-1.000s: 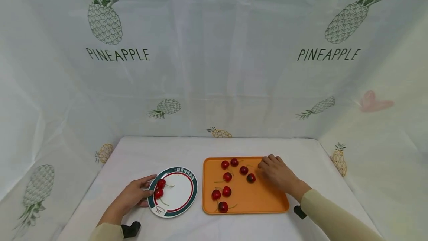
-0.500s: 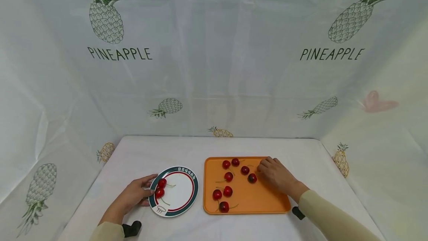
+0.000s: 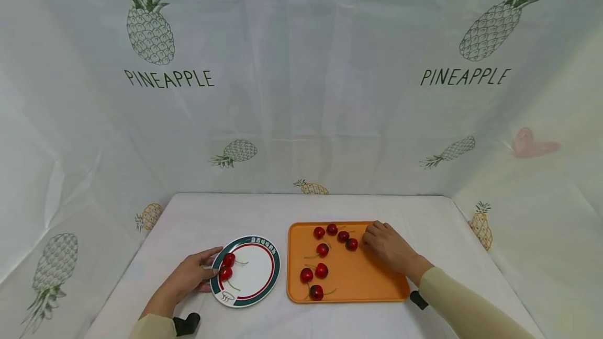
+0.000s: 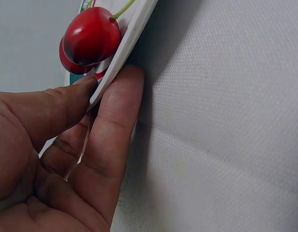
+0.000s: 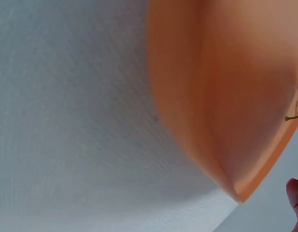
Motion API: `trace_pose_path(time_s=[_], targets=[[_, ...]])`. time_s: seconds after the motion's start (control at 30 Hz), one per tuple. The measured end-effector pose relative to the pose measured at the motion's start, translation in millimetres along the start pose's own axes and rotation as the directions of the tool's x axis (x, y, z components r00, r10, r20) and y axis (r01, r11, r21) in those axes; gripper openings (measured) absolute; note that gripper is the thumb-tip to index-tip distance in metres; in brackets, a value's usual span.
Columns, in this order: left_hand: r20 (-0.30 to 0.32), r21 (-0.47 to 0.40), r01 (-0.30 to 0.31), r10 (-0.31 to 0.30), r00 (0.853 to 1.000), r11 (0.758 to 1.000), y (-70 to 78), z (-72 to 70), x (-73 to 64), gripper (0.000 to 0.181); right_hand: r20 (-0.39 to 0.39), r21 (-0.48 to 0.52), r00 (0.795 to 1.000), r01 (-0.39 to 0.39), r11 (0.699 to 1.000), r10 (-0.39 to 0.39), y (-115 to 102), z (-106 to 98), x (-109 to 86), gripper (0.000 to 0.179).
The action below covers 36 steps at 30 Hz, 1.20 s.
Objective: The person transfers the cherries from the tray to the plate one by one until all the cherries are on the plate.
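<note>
My left hand (image 3: 190, 275) pinches the left rim of a white plate (image 3: 256, 268) with a green and red border. In the left wrist view the thumb is on top and a finger (image 4: 121, 96) lies under the rim. Two red cherries (image 3: 225, 273) with green stems rest on the plate beside the thumb. My right hand (image 3: 388, 245) is over the back right of an orange tray (image 3: 363, 281), fingers bent down. A dark red cherry (image 3: 351, 245) lies just left of its fingertips. I cannot tell whether those fingers hold anything.
Several more cherries (image 3: 322, 270) are spread over the tray's left half and back. Tray and plate stand side by side on a white-covered table (image 3: 235, 213). Behind hangs a pale curtain (image 3: 301, 119) printed with pineapples.
The two cherries nearest my right hand have shifted slightly back and left on the tray. My left hand and the plate have hardly moved; the right hand stays over the same corner.
</note>
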<state>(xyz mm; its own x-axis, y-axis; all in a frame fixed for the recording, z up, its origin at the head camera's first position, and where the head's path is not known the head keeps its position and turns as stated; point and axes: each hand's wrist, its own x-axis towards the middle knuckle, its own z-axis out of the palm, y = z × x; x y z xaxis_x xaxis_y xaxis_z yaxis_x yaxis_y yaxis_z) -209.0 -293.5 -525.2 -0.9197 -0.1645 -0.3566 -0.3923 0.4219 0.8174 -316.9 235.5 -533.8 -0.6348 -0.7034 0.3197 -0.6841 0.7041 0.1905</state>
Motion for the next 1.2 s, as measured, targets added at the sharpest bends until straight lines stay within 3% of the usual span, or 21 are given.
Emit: trace_pose_path(time_s=[0.23,0.53,0.77,1.0,1.2], targets=[[-0.001,-0.011,-0.003,0.003,1.000,1.000,-3.9,-1.6,-0.7,0.067,-0.038,-0.024,0.999,0.004,1.000,-0.005,-4,-6,3.0,0.020],[0.002,-0.009,-0.003,0.003,1.000,1.000,-2.1,-4.0,-3.3,0.066,-0.125,-0.014,0.990,0.063,0.998,-0.065,-12,-17,15.3,0.021],[0.000,-0.007,0.001,-0.001,1.000,1.000,-1.3,-2.9,-3.0,0.066,-0.095,-0.002,0.994,0.054,0.999,-0.054,-28,-24,32.7,0.019],[0.004,-0.024,-0.006,0.006,1.000,1.000,-2.0,-2.0,-3.5,0.066,-0.126,-0.033,0.986,0.109,0.994,-0.112,-49,-28,55.0,0.021],[-0.002,-0.019,-0.009,0.009,1.000,1.000,-0.1,-3.0,-6.1,0.065,-0.090,-0.088,0.983,0.154,0.984,-0.162,-76,-34,80.6,0.020]])
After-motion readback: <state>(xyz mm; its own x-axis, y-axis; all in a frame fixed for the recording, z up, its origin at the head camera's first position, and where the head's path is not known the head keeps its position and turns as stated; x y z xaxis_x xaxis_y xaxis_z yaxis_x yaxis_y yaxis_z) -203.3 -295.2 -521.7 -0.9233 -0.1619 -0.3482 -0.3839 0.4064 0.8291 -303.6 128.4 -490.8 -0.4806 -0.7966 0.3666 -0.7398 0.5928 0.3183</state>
